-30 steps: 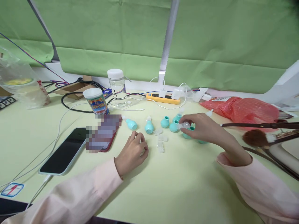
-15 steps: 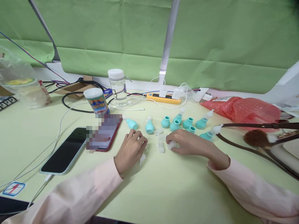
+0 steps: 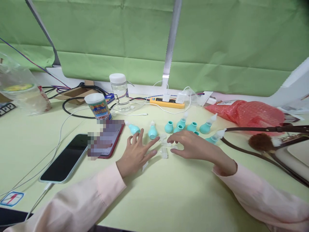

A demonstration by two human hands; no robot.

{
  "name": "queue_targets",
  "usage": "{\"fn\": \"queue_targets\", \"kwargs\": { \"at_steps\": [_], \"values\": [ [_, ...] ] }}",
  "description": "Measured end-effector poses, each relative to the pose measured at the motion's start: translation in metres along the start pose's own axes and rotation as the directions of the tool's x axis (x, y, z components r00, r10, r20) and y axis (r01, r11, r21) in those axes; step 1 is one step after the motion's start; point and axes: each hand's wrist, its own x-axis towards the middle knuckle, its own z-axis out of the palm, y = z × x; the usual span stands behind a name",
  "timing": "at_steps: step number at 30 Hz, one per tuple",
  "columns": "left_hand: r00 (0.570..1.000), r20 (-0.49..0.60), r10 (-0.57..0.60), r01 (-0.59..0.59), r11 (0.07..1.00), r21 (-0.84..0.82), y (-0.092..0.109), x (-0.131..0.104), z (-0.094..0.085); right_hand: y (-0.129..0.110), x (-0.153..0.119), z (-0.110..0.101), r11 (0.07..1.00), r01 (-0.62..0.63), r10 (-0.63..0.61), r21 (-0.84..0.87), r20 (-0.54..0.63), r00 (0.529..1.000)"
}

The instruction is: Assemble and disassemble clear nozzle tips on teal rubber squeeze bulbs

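Note:
My left hand [image 3: 137, 153] is open over the table, fingers spread, with a small clear plastic piece [image 3: 145, 166] partly hidden beneath it. My right hand [image 3: 190, 145] is open too, its thumb and fingers apart beside several clear plastic pieces [image 3: 164, 152] lying between the hands. Behind them stand several teal rubber bulbs with open necks [image 3: 169, 127]. Other bulbs carry clear tips, such as the teal bulb with a nozzle [image 3: 208, 125] at the right. Two more teal bulbs [image 3: 152, 131] lie near my left fingertips. My right hand hides part of the bulb group.
Left of my hands lie a black-screened phone [image 3: 65, 158] on a cable and a red-cased phone [image 3: 113, 140]. Behind are a paper cup [image 3: 98, 108], a water bottle [image 3: 120, 93] and a yellow power strip [image 3: 166, 103]. A red plastic bag [image 3: 258, 114] and brown strap [image 3: 243, 129] lie right.
My left hand's fingers have spread from a curled pose. My right hand's thumb and fingers have parted from the clear round piece they were around. The view has shifted slightly.

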Motion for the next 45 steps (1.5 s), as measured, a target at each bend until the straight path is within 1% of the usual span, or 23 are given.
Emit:
{"fn": "queue_targets", "kwargs": {
  "at_steps": [5,9,11,14,16,17,19,20,22,24,26,27,28,29,30,31,32,34,35,37,38,42,45],
  "values": [
    [0.998,0.060,-0.015,0.015,1.000,0.015,0.001,0.009,0.002,-0.003,0.000,-0.003,1.000,0.003,-0.003,0.014,-0.035,0.999],
    [0.998,0.068,-0.015,0.017,1.000,-0.024,0.001,0.012,0.001,-0.003,0.000,-0.002,1.000,0.023,-0.022,0.016,-0.054,0.998],
    [0.999,0.049,-0.015,0.017,0.998,-0.056,0.000,0.013,0.003,-0.003,0.000,-0.001,0.999,0.028,-0.026,0.019,-0.080,0.996],
    [0.998,-0.004,-0.057,0.056,0.991,-0.124,-0.003,0.014,0.005,-0.003,0.001,0.000,0.999,0.021,-0.015,0.036,-0.159,0.987],
    [0.994,-0.072,-0.084,0.068,0.976,-0.207,-0.003,0.013,0.005,-0.004,0.002,0.001,0.998,0.009,0.004,0.062,-0.216,0.976],
    [0.988,-0.128,-0.089,0.054,0.964,-0.260,-0.002,0.013,0.004,-0.005,0.002,0.003,0.997,0.001,0.018,0.078,-0.241,0.970],
    [0.955,-0.285,-0.081,-0.030,0.931,-0.364,0.001,0.010,0.002,-0.006,0.003,0.005,0.994,-0.011,0.041,0.111,-0.268,0.963],
    [0.926,-0.372,-0.068,-0.092,0.913,-0.397,0.003,0.007,0.002,-0.006,0.004,0.007,0.992,-0.009,0.043,0.123,-0.270,0.962],
    [0.856,-0.517,-0.008,-0.226,0.893,-0.388,0.009,0.001,0.000,-0.008,0.005,0.011,0.991,0.010,0.028,0.137,-0.271,0.962],
    [0.809,-0.575,0.123,-0.348,0.888,-0.300,0.015,-0.006,-0.001,-0.009,0.005,0.015,0.990,0.049,-0.006,0.133,-0.306,0.952],
    [0.776,-0.583,0.240,-0.455,0.853,-0.256,0.018,-0.011,-0.002,-0.011,0.004,0.018,0.986,0.107,-0.050,0.130,-0.380,0.924],
    [0.764,-0.589,0.262,-0.494,0.826,-0.273,0.019,-0.013,-0.004,-0.014,0.003,0.018,0.979,0.140,-0.065,0.148,-0.426,0.903],
    [0.759,-0.601,0.251,-0.513,0.800,-0.312,0.020,-0.014,-0.006,-0.017,0.001,0.018,0.968,0.166,-0.059,0.190,-0.469,0.881],
    [0.765,-0.606,0.218,-0.508,0.782,-0.360,0.020,-0.015,-0.008,-0.020,0.000,0.016,0.949,0.177,-0.024,0.262,-0.499,0.866],
    [0.788,-0.590,0.175,-0.478,0.778,-0.408,0.019,-0.015,-0.010,-0.025,-0.002,0.014,0.916,0.172,0.038,0.363,-0.503,0.863],
    [0.825,-0.549,0.137,-0.428,0.787,-0.446,0.019,-0.015,-0.012,-0.030,-0.003,0.011,0.861,0.149,0.116,0.486,-0.473,0.874],
    [0.865,-0.488,0.113,-0.369,0.803,-0.468,0.019,-0.015,-0.014,-0.034,-0.005,0.008,0.780,0.114,0.187,0.615,-0.404,0.895],
    [0.935,-0.334,0.115,-0.274,0.833,-0.481,0.019,-0.015,-0.016,-0.042,-0.005,0.004,0.548,0.042,0.265,0.835,-0.221,0.939],
    [0.954,-0.269,0.133,-0.254,0.837,-0.484,0.019,-0.015,-0.016,-0.045,-0.005,0.003,0.422,0.007,0.271,0.906,-0.134,0.953],
    [0.965,-0.205,0.165,-0.249,0.827,-0.504,0.021,-0.015,-0.015,-0.047,-0.004,0.002,0.218,-0.041,0.262,0.975,-0.018,0.965],
    [0.964,-0.199,0.176,-0.256,0.816,-0.518,0.021,-0.015,-0.015,-0.047,-0.003,0.003,0.151,-0.053,0.261,0.987,0.012,0.965],
    [0.936,-0.273,0.220,-0.340,0.757,-0.557,0.024,-0.016,-0.014,-0.045,-0.002,0.009,0.004,-0.061,0.279,0.998,0.057,0.959],
    [0.919,-0.310,0.245,-0.384,0.736,-0.557,0.025,-0.015,-0.015,-0.046,-0.001,0.012,-0.094,-0.099,0.302,0.991,0.123,0.945]
  ]
}}
